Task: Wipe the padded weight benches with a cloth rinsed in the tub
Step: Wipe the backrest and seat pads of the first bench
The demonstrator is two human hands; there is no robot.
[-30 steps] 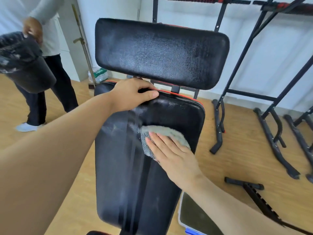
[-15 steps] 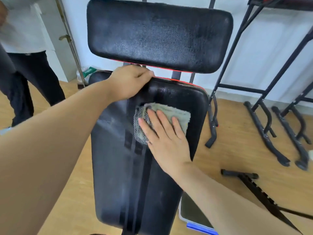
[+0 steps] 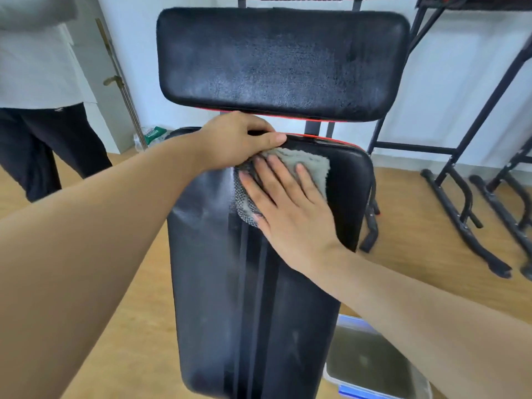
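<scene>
— What do we see nearest the lens?

— Our two bare forearms enter from the lower left and lower right of the frame. Between them runs the long black seat pad [image 3: 253,312] of a weight bench, streaked with damp sheen. At the bottom right, just beside the pad's near end, sits the tub [image 3: 371,367], grey-walled with a blue rim, holding murky water.

— And the hands?

— At centre frame our right hand [image 3: 288,203] lies flat, fingers [image 3: 269,168] spread, pressing a grey cloth [image 3: 305,165] onto the far end of the seat pad. The cloth shows a fluffy pale face at its upper right and a dark mesh-like face at its lower left. Our left hand [image 3: 236,139], just above and touching the cloth's upper edge, is curled over the pad's far rim, thumb laid along the red piping [image 3: 325,138], gripping the pad itself.

— What lies beyond?

— In the upper centre the bench's black backrest pad [image 3: 282,61] stands upright, its surface dull and flecked, a red trim along its lower edge. Black steel frame legs [image 3: 449,197] of more gym equipment spread over the wooden floor [image 3: 417,240] at the right.

— Anyone else?

— At the upper left a second person [image 3: 37,82] stands in a pale top and dark trousers, cropped by the frame. Behind them a metal pole [image 3: 121,84] leans against the white wall, and a small green-labelled package [image 3: 152,133] lies on the floor near its foot.
</scene>
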